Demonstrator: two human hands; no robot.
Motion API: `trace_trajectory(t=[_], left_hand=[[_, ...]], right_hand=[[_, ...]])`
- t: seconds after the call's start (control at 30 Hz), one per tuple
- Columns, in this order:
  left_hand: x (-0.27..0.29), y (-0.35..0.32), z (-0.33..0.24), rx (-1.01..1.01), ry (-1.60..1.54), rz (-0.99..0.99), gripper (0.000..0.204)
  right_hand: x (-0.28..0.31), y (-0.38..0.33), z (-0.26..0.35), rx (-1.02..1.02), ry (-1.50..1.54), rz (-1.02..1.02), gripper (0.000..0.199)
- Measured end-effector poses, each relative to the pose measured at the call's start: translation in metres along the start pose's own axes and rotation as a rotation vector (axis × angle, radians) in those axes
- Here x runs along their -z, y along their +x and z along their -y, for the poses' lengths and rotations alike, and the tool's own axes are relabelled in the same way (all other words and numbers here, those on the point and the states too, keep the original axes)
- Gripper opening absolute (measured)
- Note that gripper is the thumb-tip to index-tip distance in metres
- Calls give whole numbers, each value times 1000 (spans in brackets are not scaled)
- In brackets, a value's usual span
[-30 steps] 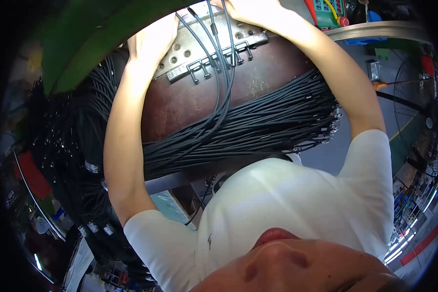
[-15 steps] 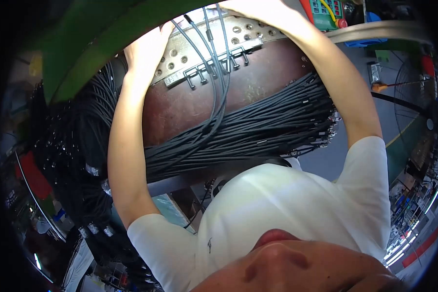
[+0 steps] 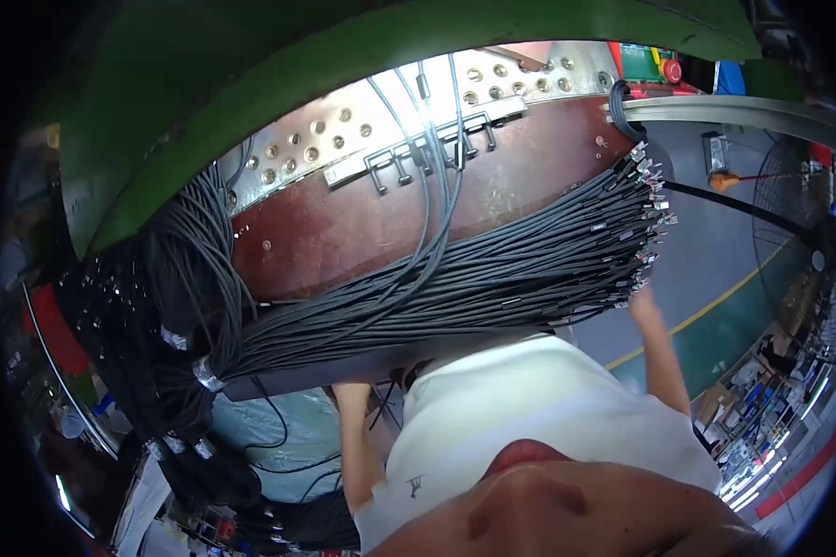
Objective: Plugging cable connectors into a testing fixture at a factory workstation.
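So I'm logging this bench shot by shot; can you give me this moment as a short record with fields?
Setting: workshop, view looking down over a work board
Board: reddish-brown board with a perforated metal strip along its top
Cables: thick bundle of dark cables laid across the board, plug ends fanned at the right; a few grey wires run up to the strip
Left hand: hidden under the board, only the forearm shows
Right hand: raised at the plug ends; grip unclear
Nearby: fan at right
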State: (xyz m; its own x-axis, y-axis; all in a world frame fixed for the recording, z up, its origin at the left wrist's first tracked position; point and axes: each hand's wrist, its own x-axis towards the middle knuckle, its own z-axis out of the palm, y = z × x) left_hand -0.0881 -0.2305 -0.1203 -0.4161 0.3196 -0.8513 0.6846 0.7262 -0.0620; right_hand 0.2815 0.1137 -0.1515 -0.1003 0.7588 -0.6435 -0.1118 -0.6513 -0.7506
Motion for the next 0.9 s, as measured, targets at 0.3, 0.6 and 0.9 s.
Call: trace_trajectory(t=[0.3, 0.6, 0.9], left_hand=[[18, 9, 1, -58, -193, -79, 43], [-81, 69, 42, -252, -172, -607, 43], [-31, 17, 14, -261, -259, -635, 34]], right_hand=[[-20, 30, -12, 132, -291, 126, 43], [-2, 16, -12, 355, -568, 248, 42], [27, 34, -4, 521, -880, 391, 41]])
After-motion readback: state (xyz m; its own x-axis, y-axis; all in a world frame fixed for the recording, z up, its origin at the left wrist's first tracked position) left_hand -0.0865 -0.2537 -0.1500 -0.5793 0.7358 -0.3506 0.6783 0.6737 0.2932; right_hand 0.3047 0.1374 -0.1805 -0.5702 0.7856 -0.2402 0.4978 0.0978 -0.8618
